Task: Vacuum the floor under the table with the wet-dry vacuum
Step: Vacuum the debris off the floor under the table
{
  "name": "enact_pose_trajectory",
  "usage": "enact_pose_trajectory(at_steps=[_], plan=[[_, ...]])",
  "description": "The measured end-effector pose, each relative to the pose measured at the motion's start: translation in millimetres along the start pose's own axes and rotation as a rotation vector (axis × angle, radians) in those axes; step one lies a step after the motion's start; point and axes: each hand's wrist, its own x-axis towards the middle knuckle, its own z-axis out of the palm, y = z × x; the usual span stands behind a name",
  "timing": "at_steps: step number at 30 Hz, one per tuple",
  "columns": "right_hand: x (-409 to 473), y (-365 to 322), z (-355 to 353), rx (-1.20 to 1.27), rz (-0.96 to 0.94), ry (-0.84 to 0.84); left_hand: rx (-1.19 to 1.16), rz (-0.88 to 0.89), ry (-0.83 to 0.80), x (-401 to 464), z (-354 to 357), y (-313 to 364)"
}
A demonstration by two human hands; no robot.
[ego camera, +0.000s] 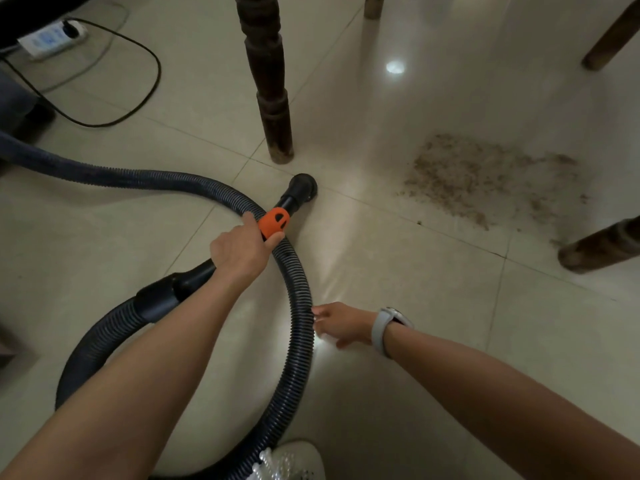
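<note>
A black ribbed vacuum hose (298, 306) loops across the tiled floor. It ends in a black wand with an orange collar (273, 222) and a round black nozzle (302, 187) that rests on the floor near a dark wooden table leg (268, 84). My left hand (242, 249) grips the wand just behind the orange collar. My right hand (341, 323), with a white watch on the wrist, reaches to the hose loop; its fingertips touch the hose with the fingers relaxed. A patch of brown crumbs and dirt (485, 178) lies on the tiles to the right of the nozzle.
A white power strip (52, 38) with a black cable (152, 81) lies at the far left. More wooden legs stand at the right edge (599, 247), top right (613, 36) and top middle (374, 6). A white shoe (298, 460) shows at the bottom.
</note>
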Motion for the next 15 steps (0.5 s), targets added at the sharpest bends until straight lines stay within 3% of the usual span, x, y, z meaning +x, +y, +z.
enact_pose_trajectory(at_steps=[4, 8, 15], plan=[[-9, 1, -22, 0.008, 0.005, 0.158, -0.014, 0.1, -0.119, -2, 3, 23], [-17, -2, -59, 0.516, -0.005, 0.414, -0.05, 0.235, -0.254, -19, 14, 37], [-26, -6, -93, 1.205, -0.092, 0.322, -0.091, 0.459, -0.306, -39, 9, 79]])
